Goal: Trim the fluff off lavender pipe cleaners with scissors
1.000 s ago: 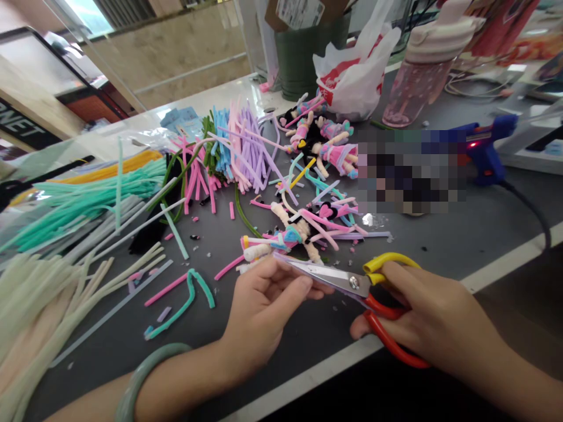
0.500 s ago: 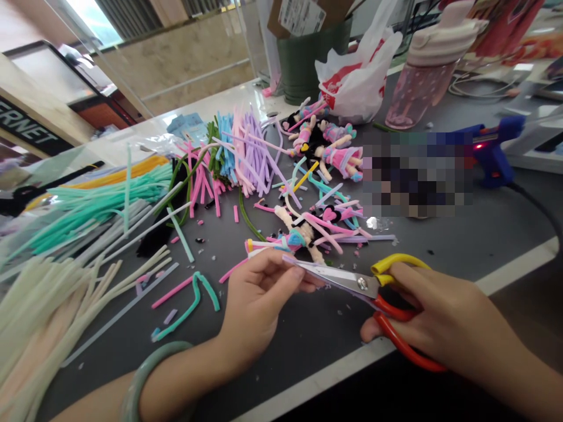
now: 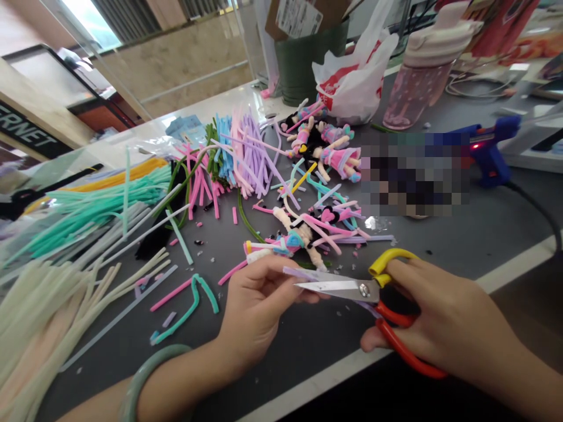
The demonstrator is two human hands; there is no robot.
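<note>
Pinching a lilac pipe cleaner (image 3: 303, 274) at the table's six o'clock edge, the left hand (image 3: 259, 305) sits just beside the blades. The right hand (image 3: 440, 316) is clamped on the scissors (image 3: 365, 293). Closing them could nick those close fingertips (image 3: 308, 295).

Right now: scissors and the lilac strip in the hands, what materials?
Scissors: blades look like bare polished steel, bright and reflective; loops look like glossy moulded plastic, yellow and red. Lilac strip, pinched by the left hand: matte and fuzzy, probably a chenille pipe cleaner; any wire core is hidden.
</note>
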